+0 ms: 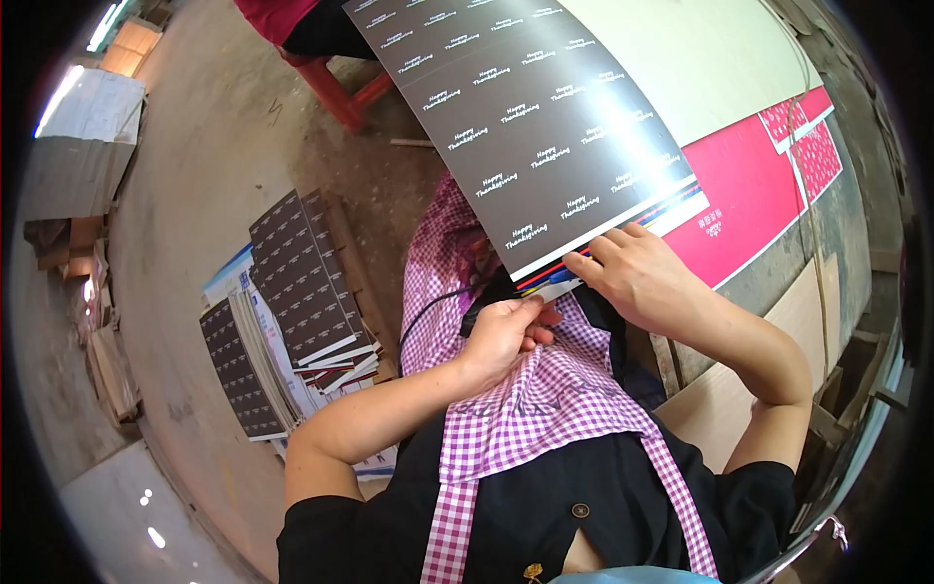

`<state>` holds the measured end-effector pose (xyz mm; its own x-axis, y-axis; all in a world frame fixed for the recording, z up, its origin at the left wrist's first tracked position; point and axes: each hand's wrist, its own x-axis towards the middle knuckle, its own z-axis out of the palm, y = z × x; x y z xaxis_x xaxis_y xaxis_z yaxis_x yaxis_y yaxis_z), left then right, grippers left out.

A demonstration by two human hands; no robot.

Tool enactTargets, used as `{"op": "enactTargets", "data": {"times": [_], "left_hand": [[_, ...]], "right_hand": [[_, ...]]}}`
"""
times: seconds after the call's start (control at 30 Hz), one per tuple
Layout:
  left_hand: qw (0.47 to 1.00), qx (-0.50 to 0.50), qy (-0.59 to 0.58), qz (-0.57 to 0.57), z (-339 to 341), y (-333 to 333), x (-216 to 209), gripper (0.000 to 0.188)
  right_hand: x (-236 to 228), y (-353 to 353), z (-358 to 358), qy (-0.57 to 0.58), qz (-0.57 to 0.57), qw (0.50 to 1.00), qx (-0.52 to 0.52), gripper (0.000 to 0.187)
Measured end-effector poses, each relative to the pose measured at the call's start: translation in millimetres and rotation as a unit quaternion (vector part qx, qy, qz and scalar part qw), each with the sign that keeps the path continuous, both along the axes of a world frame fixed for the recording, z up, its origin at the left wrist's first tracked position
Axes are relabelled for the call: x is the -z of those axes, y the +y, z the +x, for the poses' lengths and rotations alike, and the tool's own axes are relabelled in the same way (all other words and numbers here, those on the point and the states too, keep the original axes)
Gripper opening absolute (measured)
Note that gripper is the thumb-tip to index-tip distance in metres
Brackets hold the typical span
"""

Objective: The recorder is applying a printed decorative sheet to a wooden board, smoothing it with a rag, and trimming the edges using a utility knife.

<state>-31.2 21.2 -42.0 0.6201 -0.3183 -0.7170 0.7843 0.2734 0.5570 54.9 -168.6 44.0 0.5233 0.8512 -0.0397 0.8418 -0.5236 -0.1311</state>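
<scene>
Currently: dark printed sheet, near edge at both hands; right hand bent over edge, left hand by left corner; cannot tell whether either clamps; light, even pressure should avoid creasing.

Workshop, print/packaging type by the look of it. Stained, concrete-looking floor; dark printed stacks sit low on it, timber slat alongside. Worktable on the right carries pink printed sheets. Carton-like boxes along the left. Worker wears a checked apron, handling large patterned sheets; another person sits nearby on a red stool.
</scene>
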Motion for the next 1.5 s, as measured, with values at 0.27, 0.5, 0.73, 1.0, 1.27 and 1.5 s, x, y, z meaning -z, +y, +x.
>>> {"op": "enactTargets", "data": {"times": [0.27, 0.5, 0.73, 1.0, 1.27, 1.5], "left_hand": [[1.000, -0.017, -0.011, -0.010, -2.6, -0.6, 0.7, 0.031], [1.000, -0.012, -0.029, 0.004, -1.5, -0.9, -4.1, 0.034], [0.999, -0.001, -0.036, 0.021, -0.5, -0.5, -7.3, 0.036], [1.000, 0.003, 0.004, 0.010, -2.4, 10.5, -7.3, 0.032], [0.999, 0.037, 0.004, 0.019, 0.7, 16.5, -12.7, 0.027], [0.998, 0.054, 0.007, 0.018, -4.6, 22.0, -15.4, 0.028]], "right_hand": [[-1.1, 0.8, 0.2, 0.004, 0.008, 1.000, -0.001, 0.019], [-1.8, 6.2, -2.9, -0.016, -0.055, 0.998, -0.004, 0.026], [-1.8, 12.1, -3.3, -0.048, -0.125, 0.991, -0.025, 0.022], [-0.3, -20.2, 14.3, -0.066, -0.076, 0.995, -0.004, 0.023], [5.6, -68.5, 28.9, -0.082, -0.054, 0.995, 0.034, 0.019], [14.1, -121.9, 42.0, -0.089, -0.035, 0.994, 0.061, 0.027]]}}
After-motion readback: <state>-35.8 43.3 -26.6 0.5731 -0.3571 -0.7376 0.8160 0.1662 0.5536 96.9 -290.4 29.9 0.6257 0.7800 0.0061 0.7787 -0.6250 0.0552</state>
